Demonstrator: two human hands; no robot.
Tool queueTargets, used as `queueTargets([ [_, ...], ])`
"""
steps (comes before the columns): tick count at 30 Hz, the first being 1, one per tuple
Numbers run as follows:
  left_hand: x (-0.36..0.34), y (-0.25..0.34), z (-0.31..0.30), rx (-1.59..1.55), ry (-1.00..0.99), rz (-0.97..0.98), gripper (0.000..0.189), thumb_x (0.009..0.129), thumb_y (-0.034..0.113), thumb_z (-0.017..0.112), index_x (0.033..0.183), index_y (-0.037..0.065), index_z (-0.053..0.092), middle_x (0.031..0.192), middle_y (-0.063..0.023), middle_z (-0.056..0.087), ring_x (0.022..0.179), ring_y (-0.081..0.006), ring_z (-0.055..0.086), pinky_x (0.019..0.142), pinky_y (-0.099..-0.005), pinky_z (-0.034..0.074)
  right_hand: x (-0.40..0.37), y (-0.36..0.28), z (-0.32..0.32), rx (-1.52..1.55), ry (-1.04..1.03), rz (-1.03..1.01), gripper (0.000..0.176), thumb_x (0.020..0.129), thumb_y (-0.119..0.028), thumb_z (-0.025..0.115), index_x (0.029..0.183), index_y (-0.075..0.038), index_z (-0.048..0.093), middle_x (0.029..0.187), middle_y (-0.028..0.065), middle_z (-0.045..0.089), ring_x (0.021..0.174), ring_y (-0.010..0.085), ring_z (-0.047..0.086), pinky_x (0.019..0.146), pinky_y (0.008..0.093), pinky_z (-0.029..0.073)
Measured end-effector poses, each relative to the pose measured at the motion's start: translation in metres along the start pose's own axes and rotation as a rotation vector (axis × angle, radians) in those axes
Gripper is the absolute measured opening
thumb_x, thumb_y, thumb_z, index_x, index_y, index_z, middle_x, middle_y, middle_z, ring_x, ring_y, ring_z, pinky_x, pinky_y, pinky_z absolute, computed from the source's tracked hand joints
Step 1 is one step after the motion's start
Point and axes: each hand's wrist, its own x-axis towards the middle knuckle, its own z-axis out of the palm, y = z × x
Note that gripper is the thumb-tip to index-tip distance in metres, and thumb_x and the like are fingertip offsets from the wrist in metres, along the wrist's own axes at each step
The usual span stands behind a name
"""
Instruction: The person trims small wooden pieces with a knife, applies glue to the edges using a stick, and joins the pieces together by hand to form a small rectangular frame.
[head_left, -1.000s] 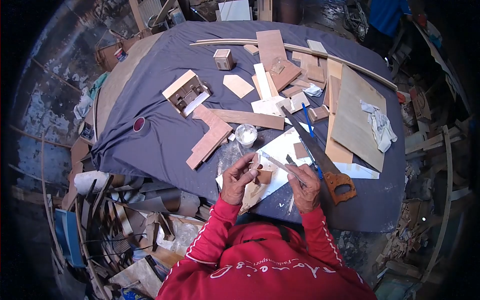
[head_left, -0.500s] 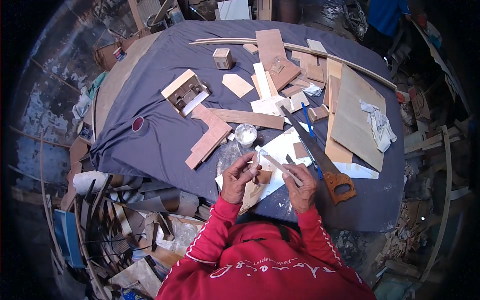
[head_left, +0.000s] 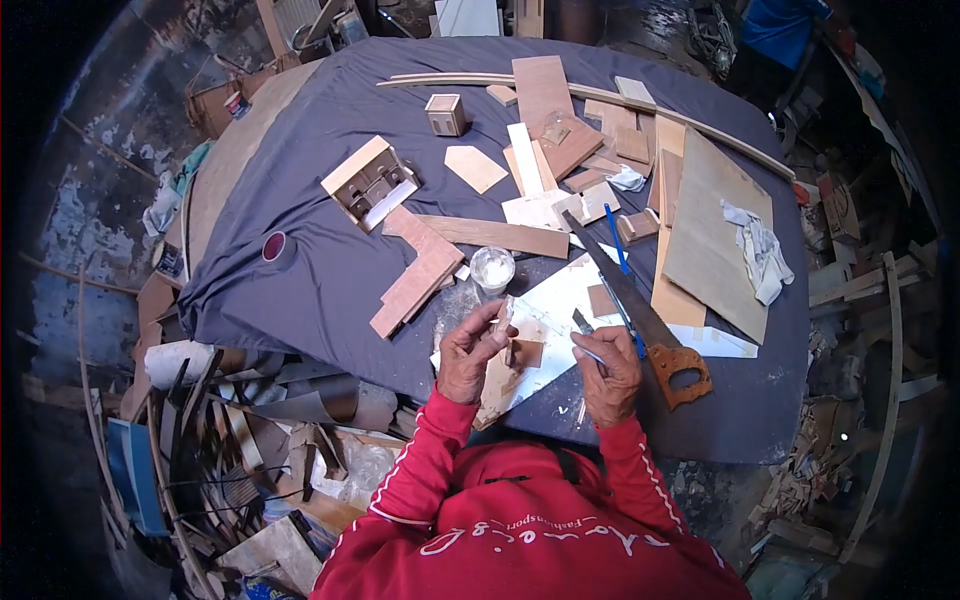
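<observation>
Between the thumb and fingers of my left hand [head_left: 468, 362] is a small wood piece [head_left: 507, 314] with a white smear at its top end. My right hand [head_left: 608, 372] is closed on a thin pale stick [head_left: 588, 346], mostly hidden by the fingers and apart from the small piece. A clear tub of white paste [head_left: 492, 269] stands just beyond my left hand. Under both hands lies a white board [head_left: 548, 375], with a small brown wood square [head_left: 527, 353] on it. A dark blade-like tip [head_left: 581, 321] shows just past my right fingers.
A handsaw [head_left: 678, 375] lies right of my right hand beside a blue hacksaw [head_left: 617, 250]. Wood pieces [head_left: 425, 265], a small wooden box [head_left: 445, 116] and a larger open one [head_left: 372, 185] lie on the dark cloth [head_left: 330, 290]. A person in blue [head_left: 780, 35] stands far right.
My right hand has drawn the stick back to the right, away from the small wood piece. My left hand has stayed nearly in place, still holding the piece.
</observation>
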Motion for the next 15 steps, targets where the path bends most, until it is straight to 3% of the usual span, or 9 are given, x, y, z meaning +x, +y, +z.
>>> queueTargets([
  [4, 0.0, 0.003, 0.005, -0.017, 0.013, -0.022, 0.045, 0.086, 0.007, 0.065, 0.129, -0.003, 0.055, 0.114, -0.0088, 0.064, 0.096, -0.0161, 0.064, 0.087, -0.0303, 0.05, 0.008, -0.002, 0.005, -0.015, -0.017, 0.008, 0.031, 0.075, 0.012, 0.068, 0.098, -0.007, 0.074, 0.086, 0.0038, 0.052, 0.075, 0.0137, 0.051, 0.064, 0.025, 0.041],
  [9, 0.002, 0.001, 0.0, 0.001, 0.023, -0.027, 0.046, 0.087, 0.012, 0.065, 0.13, 0.0, 0.055, 0.113, -0.0067, 0.064, 0.098, -0.0158, 0.062, 0.088, -0.0314, 0.048, 0.009, -0.004, -0.004, 0.034, -0.112, -0.042, 0.03, 0.075, 0.01, 0.068, 0.099, -0.007, 0.074, 0.085, 0.0036, 0.051, 0.074, 0.0131, 0.05, 0.063, 0.0252, 0.04],
  [15, 0.003, 0.001, -0.001, -0.01, -0.011, -0.022, 0.048, 0.087, 0.015, 0.066, 0.131, 0.001, 0.054, 0.115, -0.0067, 0.063, 0.099, -0.0163, 0.062, 0.089, -0.032, 0.047, 0.008, 0.008, 0.001, -0.01, -0.041, -0.104, 0.029, 0.075, 0.011, 0.068, 0.098, -0.007, 0.074, 0.084, 0.003, 0.049, 0.074, 0.0137, 0.05, 0.062, 0.0257, 0.04],
])
